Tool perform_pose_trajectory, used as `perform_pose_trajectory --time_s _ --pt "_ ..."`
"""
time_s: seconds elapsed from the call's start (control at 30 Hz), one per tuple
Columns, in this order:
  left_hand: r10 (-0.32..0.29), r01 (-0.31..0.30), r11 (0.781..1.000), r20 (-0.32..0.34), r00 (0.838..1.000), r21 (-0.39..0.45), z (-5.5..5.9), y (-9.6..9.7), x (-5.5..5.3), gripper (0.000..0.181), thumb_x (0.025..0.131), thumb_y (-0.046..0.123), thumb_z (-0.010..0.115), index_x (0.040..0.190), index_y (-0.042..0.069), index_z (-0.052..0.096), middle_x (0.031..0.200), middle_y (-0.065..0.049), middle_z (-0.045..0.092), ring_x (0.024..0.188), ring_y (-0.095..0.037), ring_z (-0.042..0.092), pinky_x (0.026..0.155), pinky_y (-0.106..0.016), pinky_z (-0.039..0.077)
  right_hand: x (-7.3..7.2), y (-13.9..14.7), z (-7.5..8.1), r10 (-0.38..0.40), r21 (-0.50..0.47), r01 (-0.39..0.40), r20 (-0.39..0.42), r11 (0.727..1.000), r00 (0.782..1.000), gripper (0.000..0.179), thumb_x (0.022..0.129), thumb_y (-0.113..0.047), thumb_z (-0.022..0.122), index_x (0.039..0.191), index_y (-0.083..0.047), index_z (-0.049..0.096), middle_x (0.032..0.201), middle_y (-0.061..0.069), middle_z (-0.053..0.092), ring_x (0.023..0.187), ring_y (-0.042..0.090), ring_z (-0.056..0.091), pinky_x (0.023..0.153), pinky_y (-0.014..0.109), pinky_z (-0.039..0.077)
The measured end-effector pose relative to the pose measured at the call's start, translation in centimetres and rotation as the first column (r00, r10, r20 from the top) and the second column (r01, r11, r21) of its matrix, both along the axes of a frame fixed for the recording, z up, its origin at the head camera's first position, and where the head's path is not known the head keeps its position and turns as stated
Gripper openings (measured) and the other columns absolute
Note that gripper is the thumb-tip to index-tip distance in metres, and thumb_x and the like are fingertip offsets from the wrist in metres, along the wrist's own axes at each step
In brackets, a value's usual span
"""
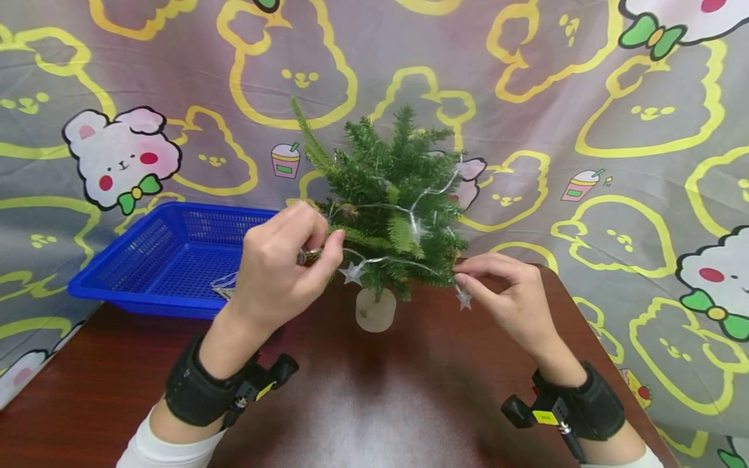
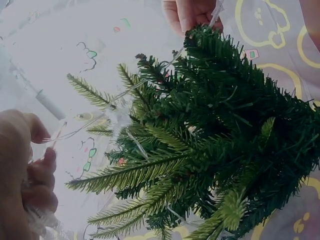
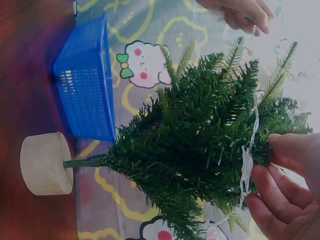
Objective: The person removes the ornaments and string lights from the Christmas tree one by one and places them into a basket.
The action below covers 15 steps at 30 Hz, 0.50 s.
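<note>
A small artificial Christmas tree [image 1: 404,169] stands upright on a round pale wooden base [image 1: 376,312]. Clear star string lights [image 1: 380,260] run across its front branches. At the tree's left, my left hand [image 1: 287,260] pinches the light wire between thumb and curled fingers; in the left wrist view, clear pieces show below that hand [image 2: 30,170]. On the right side my right hand [image 1: 512,292] pinches the wire at a lower branch tip, with a clear star [image 1: 464,297] hanging just under the fingertips. Right wrist view: the fingers [image 3: 280,200] lie close against the branch and a clear star.
A blue plastic basket [image 1: 146,296] with perforated sides stands on the brown table [image 1: 351,416] to the left, partly behind my left hand. Inside it a light-coloured item with thin strings [image 1: 225,286] shows. A cartoon-print cloth [image 1: 409,39] hangs behind the table.
</note>
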<state>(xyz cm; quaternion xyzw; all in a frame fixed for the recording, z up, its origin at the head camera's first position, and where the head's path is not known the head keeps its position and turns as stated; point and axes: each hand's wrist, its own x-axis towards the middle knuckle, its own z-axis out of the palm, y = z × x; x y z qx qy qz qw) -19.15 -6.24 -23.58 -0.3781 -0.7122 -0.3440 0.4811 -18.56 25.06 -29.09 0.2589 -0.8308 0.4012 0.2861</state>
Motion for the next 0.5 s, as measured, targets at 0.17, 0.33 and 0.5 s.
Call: perform_pose_trajectory --time_s 0.17,0.33,0.5 --pt "0.001 0.004 0.994 0.049 0.999 -0.111 -0.27 -0.01 0.17 0.006 0.096 0.005 0.055 0.100 0.001 0.055 0.081 -0.007 0.067 0.058 -0.009 0.054 0.050 -0.022 0.040 0.05 -0.10 0.02 0.011 0.004 -0.011 -0.007 1.000 1.000 0.021 0.082 0.000 0.077 0.095 -0.016 0.078 0.094 -0.001 0.074 0.085 0.001 0.064 0.071 0.013 0.053" --pt "0.011 -0.006 0.982 0.023 1.000 -0.188 -0.24 0.07 0.23 0.010 0.098 0.004 0.056 0.104 0.001 0.064 0.084 -0.007 0.070 0.070 -0.014 0.064 0.059 -0.027 0.049 0.13 -0.18 -0.02 0.005 0.013 -0.005 0.001 1.000 1.000 0.020 0.083 -0.002 0.077 0.095 -0.018 0.078 0.094 -0.002 0.074 0.087 0.002 0.065 0.073 0.013 0.052" --pt "0.055 -0.072 0.972 -0.081 0.995 -0.222 -0.28 0.19 0.21 0.021 0.104 0.015 0.050 0.101 0.005 0.068 0.077 -0.004 0.065 0.067 -0.016 0.060 0.058 -0.030 0.050 0.39 -0.41 0.09 0.009 0.034 -0.010 0.009 0.999 1.000 0.020 0.083 -0.004 0.078 0.095 -0.020 0.078 0.094 -0.004 0.074 0.089 0.004 0.066 0.076 0.014 0.051"
